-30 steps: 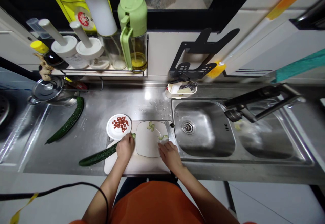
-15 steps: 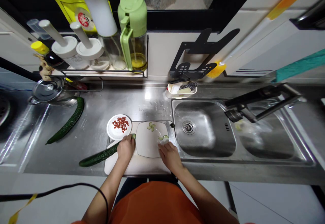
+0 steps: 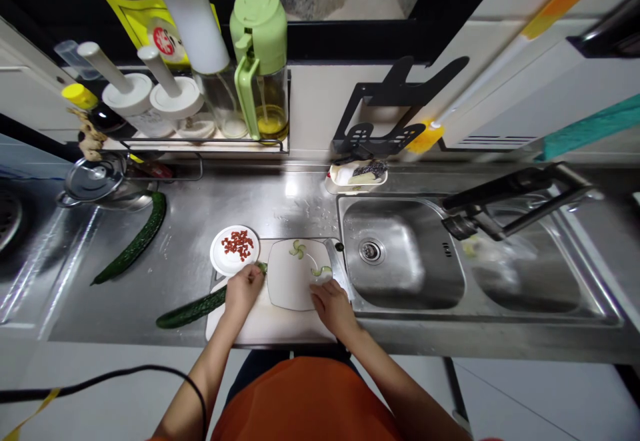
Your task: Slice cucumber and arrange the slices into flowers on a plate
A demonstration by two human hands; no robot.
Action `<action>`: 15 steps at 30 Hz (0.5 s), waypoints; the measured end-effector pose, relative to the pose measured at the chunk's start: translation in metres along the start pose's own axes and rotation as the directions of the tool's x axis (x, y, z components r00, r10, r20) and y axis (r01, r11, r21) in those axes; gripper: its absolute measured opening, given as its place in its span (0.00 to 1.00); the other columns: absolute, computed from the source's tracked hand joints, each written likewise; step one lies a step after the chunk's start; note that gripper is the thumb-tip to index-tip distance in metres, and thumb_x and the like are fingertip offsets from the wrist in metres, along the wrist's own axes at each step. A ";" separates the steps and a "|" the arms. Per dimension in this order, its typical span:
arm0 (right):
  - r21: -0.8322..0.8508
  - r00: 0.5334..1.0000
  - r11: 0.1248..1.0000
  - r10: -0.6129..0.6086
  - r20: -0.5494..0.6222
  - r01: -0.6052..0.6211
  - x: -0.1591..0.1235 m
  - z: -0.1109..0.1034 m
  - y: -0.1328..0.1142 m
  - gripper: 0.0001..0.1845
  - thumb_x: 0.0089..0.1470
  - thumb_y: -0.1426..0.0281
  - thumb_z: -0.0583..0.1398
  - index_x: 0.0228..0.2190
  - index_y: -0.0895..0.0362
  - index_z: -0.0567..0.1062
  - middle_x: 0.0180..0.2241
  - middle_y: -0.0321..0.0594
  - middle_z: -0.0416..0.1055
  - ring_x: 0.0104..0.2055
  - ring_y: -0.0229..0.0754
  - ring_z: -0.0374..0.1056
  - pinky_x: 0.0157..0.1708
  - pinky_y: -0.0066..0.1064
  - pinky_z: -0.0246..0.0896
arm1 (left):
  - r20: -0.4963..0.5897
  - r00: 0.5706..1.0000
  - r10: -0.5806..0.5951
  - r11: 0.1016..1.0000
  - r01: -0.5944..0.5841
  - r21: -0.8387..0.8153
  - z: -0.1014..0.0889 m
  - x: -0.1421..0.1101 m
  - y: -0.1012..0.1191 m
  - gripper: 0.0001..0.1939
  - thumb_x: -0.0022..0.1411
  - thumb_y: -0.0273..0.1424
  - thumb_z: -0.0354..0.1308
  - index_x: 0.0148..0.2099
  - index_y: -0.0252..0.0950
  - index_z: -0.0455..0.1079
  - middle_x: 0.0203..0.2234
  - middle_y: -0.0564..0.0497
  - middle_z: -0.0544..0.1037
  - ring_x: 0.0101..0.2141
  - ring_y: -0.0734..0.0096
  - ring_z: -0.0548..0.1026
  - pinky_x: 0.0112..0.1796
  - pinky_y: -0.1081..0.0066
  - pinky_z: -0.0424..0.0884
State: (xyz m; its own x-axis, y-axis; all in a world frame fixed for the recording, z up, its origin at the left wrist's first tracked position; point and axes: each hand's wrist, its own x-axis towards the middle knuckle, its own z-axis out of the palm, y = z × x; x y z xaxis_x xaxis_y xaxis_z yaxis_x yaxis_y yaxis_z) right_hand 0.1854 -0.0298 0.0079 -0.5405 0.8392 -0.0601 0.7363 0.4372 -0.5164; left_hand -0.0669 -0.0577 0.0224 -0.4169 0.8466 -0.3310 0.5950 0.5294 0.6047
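My left hand [image 3: 244, 289] is closed over the cut end of a dark green cucumber [image 3: 193, 311], with a bit of green at its fingertips. That cucumber lies across a white cutting board [image 3: 280, 328]. My right hand [image 3: 334, 304] has its fingers pinched together at the right edge of a square white plate [image 3: 290, 284]; whatever they hold is hidden. Thin cucumber slices form a small pinwheel [image 3: 297, 249] at the plate's top. More slices [image 3: 321, 271] lie in a curve just above my right fingers.
A small white plate of chopped red bits [image 3: 238, 245] stands behind my left hand. Another whole cucumber [image 3: 133, 244] lies at left beside a lidded pot [image 3: 95, 178]. A knife blade [image 3: 339, 268] shows beside the plate, with a cucumber end [image 3: 339, 246]. The sink [image 3: 405, 254] is right.
My left hand has shifted slightly left along the cucumber, its fingers drawing back a little from the plate. My right hand stays almost where it was.
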 end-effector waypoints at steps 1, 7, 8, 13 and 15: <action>0.054 1.000 0.999 0.003 -0.009 -0.003 0.002 0.000 -0.001 0.11 0.56 0.74 0.54 0.38 0.56 0.76 0.29 0.41 0.71 0.37 0.44 0.63 0.38 0.35 0.58 | 0.022 0.999 0.029 0.997 -0.027 -0.075 -0.001 0.001 0.000 0.09 0.57 0.35 0.54 0.35 0.37 0.72 0.25 0.54 0.76 0.27 0.74 0.72 0.32 0.75 0.64; 0.399 0.992 0.914 0.110 -0.063 -0.076 0.017 0.001 -0.014 0.11 0.54 0.72 0.56 0.39 0.56 0.76 0.34 0.43 0.74 0.39 0.45 0.66 0.42 0.38 0.60 | 0.249 0.957 0.150 0.893 -0.023 -0.449 0.010 0.001 0.023 0.12 0.51 0.37 0.60 0.33 0.33 0.73 0.23 0.52 0.76 0.24 0.76 0.70 0.28 0.76 0.64; 0.455 0.987 0.883 0.157 -0.043 -0.120 0.020 0.001 -0.017 0.11 0.54 0.71 0.56 0.39 0.55 0.76 0.35 0.43 0.74 0.39 0.44 0.67 0.41 0.37 0.61 | 0.285 0.945 0.162 0.879 -0.007 -0.477 0.013 0.000 0.028 0.12 0.51 0.37 0.61 0.33 0.34 0.74 0.23 0.52 0.76 0.25 0.76 0.70 0.28 0.76 0.64; 0.636 0.938 0.703 0.331 0.103 -0.318 0.026 -0.004 -0.022 0.09 0.52 0.66 0.58 0.34 0.54 0.76 0.32 0.37 0.75 0.33 0.40 0.68 0.31 0.30 0.60 | 0.441 0.871 0.217 0.806 0.094 -0.584 0.029 -0.002 0.047 0.12 0.50 0.38 0.63 0.33 0.33 0.73 0.26 0.50 0.77 0.27 0.74 0.72 0.31 0.74 0.65; 0.655 0.929 0.675 0.350 0.121 -0.339 0.025 -0.007 -0.022 0.08 0.52 0.65 0.58 0.31 0.54 0.76 0.29 0.36 0.74 0.31 0.39 0.67 0.29 0.29 0.58 | 0.472 0.856 0.213 0.784 0.138 -0.605 0.034 -0.003 0.051 0.13 0.49 0.38 0.64 0.33 0.33 0.73 0.26 0.50 0.77 0.28 0.74 0.72 0.33 0.74 0.65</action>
State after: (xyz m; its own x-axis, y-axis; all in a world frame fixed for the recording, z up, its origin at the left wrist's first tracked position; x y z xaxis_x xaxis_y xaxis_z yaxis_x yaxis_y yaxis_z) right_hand 0.1588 -0.0165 0.0237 -0.2939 0.8933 -0.3399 0.4134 -0.2019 -0.8879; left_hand -0.0122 -0.0310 0.0300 0.0942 0.8633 -0.4959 -0.0073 0.4987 0.8668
